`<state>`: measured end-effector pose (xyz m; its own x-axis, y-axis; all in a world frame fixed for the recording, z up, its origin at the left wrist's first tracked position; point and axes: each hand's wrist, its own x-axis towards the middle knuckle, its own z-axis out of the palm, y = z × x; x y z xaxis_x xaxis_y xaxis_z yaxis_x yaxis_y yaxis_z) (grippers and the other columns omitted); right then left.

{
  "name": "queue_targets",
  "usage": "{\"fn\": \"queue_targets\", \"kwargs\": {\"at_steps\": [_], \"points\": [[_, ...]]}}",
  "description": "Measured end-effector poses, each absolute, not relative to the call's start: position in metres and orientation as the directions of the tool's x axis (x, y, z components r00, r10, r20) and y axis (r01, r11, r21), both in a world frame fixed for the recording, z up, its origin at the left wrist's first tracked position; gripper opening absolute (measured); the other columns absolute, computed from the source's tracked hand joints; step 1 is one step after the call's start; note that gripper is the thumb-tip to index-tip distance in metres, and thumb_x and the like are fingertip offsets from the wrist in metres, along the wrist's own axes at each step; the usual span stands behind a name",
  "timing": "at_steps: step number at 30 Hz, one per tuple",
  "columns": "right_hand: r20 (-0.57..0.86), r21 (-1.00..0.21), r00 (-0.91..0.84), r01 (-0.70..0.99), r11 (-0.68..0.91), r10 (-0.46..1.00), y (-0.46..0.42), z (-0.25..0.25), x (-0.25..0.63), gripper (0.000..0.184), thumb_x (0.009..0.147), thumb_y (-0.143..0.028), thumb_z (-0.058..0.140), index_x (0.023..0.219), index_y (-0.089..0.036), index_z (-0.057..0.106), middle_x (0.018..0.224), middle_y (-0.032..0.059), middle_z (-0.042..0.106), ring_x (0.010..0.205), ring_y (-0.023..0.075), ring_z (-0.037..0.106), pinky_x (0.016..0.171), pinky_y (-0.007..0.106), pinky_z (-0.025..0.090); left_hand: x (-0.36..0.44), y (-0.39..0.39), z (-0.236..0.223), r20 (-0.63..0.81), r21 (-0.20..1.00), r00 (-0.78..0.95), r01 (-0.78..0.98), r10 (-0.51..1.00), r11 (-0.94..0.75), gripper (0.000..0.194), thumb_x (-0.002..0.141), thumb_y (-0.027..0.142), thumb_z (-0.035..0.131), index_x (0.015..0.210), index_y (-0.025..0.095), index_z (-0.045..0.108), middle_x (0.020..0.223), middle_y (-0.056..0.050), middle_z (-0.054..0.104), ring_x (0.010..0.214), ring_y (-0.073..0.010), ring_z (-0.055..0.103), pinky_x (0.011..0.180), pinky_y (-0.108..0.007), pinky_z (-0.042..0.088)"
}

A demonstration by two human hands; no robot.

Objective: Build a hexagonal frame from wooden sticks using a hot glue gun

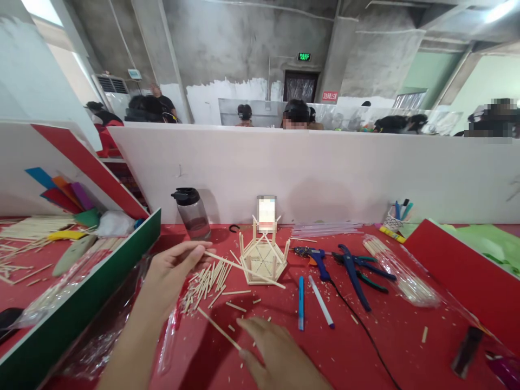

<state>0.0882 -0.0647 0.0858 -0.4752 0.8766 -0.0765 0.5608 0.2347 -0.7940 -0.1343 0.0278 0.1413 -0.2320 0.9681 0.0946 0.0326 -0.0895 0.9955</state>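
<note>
My left hand [174,271] pinches one end of a long thin wooden stick [244,268], which slants down to the right across the front of a small hexagonal stick-built frame [263,262] with upright posts. Low in the middle, my right hand [276,349] is slightly blurred, its thumb and forefinger apart. Its thumb tip lies at the near end of another long stick [219,327]; whether they touch I cannot tell. A heap of short cut sticks [206,284] sits beside my left hand, and loose pieces are scattered between both hands.
Right of the frame lie a blue glue gun [319,260] with a black cord, cutting pliers [353,276], a blue pen [301,303] and a white marker [320,301]. A water bottle [193,214] and a phone [267,214] stand before the white partition [345,173]. People sit beyond.
</note>
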Motion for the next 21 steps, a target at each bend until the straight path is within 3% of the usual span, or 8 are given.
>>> {"fn": "queue_targets", "kwargs": {"at_steps": [2, 4, 6, 9, 15, 18, 21], "points": [[0.015, -0.795, -0.489, 0.523, 0.307, 0.872, -0.064, 0.113, 0.098, 0.030, 0.092, -0.031, 0.055, 0.119, -0.026, 0.068, 0.117, 0.0046, 0.071, 0.105, 0.0218, 0.063, 0.093, 0.030, 0.045, -0.123, 0.037, 0.144, 0.107, 0.994, -0.142, 0.051, 0.984, -0.101, 0.039, 0.068, 0.049, 0.080, 0.091, 0.018, 0.076, 0.087, -0.006, 0.077, 0.078, -0.0202, 0.071, 0.076, -0.030, 0.061], [0.194, -0.755, -0.378, 0.532, 0.384, 0.905, -0.056, 0.142, 0.110, 0.024, 0.096, -0.032, 0.051, 0.111, -0.027, 0.070, 0.108, 0.0044, 0.072, 0.098, 0.0209, 0.064, 0.089, 0.032, 0.046, -0.108, 0.045, 0.151, 0.122, 0.991, -0.049, 0.069, 0.991, -0.118, 0.037, 0.071, 0.048, 0.077, 0.092, 0.018, 0.076, 0.089, -0.007, 0.077, 0.080, -0.0210, 0.072, 0.077, -0.032, 0.061], [0.388, -0.634, -0.271, 0.615, 0.469, 0.881, -0.038, 0.164, 0.120, 0.024, 0.097, -0.034, 0.052, 0.114, -0.028, 0.067, 0.109, 0.0072, 0.070, 0.102, 0.0247, 0.061, 0.092, 0.040, 0.043, -0.090, 0.053, 0.160, 0.151, 0.985, 0.023, 0.076, 0.988, -0.152, 0.034, 0.075, 0.046, 0.074, 0.092, 0.017, 0.076, 0.089, -0.008, 0.077, 0.082, -0.0215, 0.072, 0.079, -0.034, 0.061], [0.455, -0.486, -0.234, 0.743, 0.460, 0.859, -0.003, 0.178, 0.130, 0.028, 0.096, -0.031, 0.055, 0.123, -0.029, 0.063, 0.114, 0.0084, 0.068, 0.107, 0.0277, 0.058, 0.095, 0.046, 0.040, -0.063, 0.064, 0.172, 0.193, 0.976, 0.127, 0.072, 0.973, -0.203, 0.031, 0.080, 0.045, 0.069, 0.092, 0.017, 0.075, 0.092, -0.008, 0.077, 0.083, -0.0210, 0.071, 0.081, -0.036, 0.060], [0.428, -0.521, -0.217, 0.734, 0.436, 0.877, 0.051, 0.174, 0.145, 0.029, 0.099, -0.023, 0.045, 0.117, -0.028, 0.067, 0.111, 0.0041, 0.071, 0.100, 0.0200, 0.064, 0.088, 0.033, 0.046, -0.045, 0.088, 0.169, 0.233, 0.964, 0.144, 0.092, 0.962, -0.247, 0.033, 0.083, 0.044, 0.063, 0.099, 0.016, 0.071, 0.093, -0.007, 0.075, 0.084, -0.0203, 0.070, 0.079, -0.034, 0.057], [0.357, -0.515, -0.234, 0.758, 0.399, 0.904, 0.067, 0.170, 0.160, 0.029, 0.098, -0.022, 0.046, 0.112, -0.025, 0.071, 0.108, 0.0055, 0.070, 0.096, 0.0194, 0.064, 0.086, 0.032, 0.046, -0.054, 0.096, 0.159, 0.180, 0.910, 0.200, 0.337, 0.963, -0.240, 0.031, 0.085, 0.043, 0.059, 0.102, 0.018, 0.068, 0.088, -0.005, 0.074, 0.078, -0.0199, 0.068, 0.070, -0.031, 0.052], [0.259, -0.499, -0.312, 0.767, 0.403, 0.914, 0.082, 0.164, 0.172, 0.030, 0.095, -0.017, 0.046, 0.107, -0.023, 0.073, 0.103, 0.0065, 0.068, 0.093, 0.0190, 0.063, 0.084, 0.033, 0.047, -0.063, 0.098, 0.153, 0.071, 0.780, 0.248, 0.590, 0.966, -0.209, 0.025, 0.086, 0.041, 0.055, 0.089, 0.020, 0.069, 0.080, -0.004, 0.073, 0.072, -0.0207, 0.066, 0.064, -0.029, 0.045]]}}
